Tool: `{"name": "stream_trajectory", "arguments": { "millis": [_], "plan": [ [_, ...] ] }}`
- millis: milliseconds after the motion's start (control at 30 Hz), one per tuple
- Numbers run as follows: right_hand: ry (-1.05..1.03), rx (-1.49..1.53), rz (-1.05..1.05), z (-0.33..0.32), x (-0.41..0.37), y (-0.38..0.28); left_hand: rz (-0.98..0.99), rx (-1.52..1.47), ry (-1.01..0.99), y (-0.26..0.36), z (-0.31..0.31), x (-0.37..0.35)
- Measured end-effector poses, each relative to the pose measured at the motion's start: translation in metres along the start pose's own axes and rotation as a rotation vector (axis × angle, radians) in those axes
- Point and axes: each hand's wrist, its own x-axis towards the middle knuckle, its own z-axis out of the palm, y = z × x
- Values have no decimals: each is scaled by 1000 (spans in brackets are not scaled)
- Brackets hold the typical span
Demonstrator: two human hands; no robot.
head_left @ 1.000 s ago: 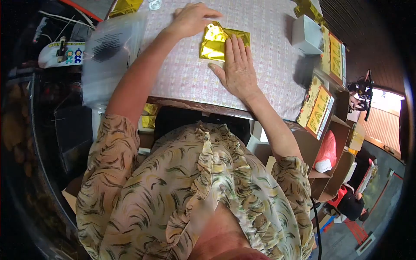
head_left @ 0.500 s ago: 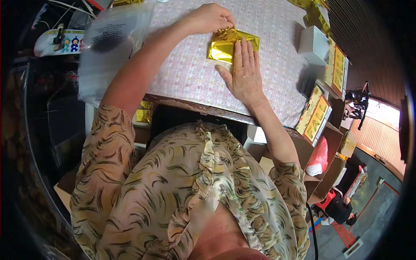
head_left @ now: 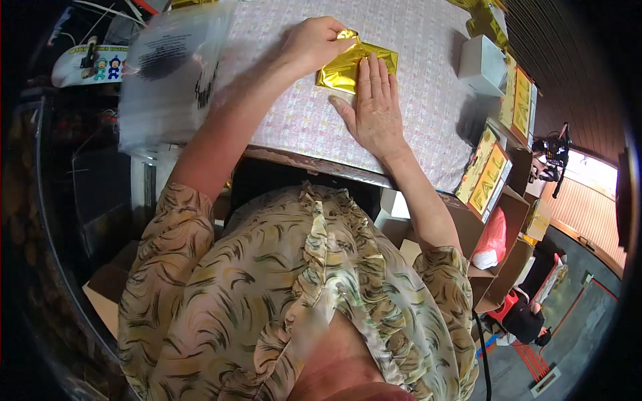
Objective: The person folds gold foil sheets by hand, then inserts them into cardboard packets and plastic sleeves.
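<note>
A shiny gold foil sheet, folded into a flat rectangular packet, lies crinkled on the checked tablecloth. My left hand pinches the foil's upper left edge between thumb and fingers, lifting it a little. Flat on the right part of the foil rests my right hand, fingers stretched out and thumb spread to the side on the cloth. Whether anything lies inside the foil is hidden.
Clear plastic sleeves are stacked at the table's left. A white box stands on the right, near more gold foil. Boxes marked FALL line the right edge. A person is in the background.
My left hand has moved down and left, pulling the foil's edge with it. The foil and my right hand have shifted only slightly, with the right hand still pressed flat.
</note>
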Motion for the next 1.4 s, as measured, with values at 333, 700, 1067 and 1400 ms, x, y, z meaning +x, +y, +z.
{"name": "stream_trajectory", "arguments": {
  "millis": [333,700,1067,1400],
  "plan": [
    [21,-4,-7,1,0,2,-85,-85,16,-12,12,6],
    [226,362,102,-36,24,7,-2,-38,179,-28,28,6],
    [-228,1110,357,-16,106,64,28,68,214,-10,22,-8],
    [-274,1220,422,-30,113,64,84,62,247,5,27,-33]
  ]
}}
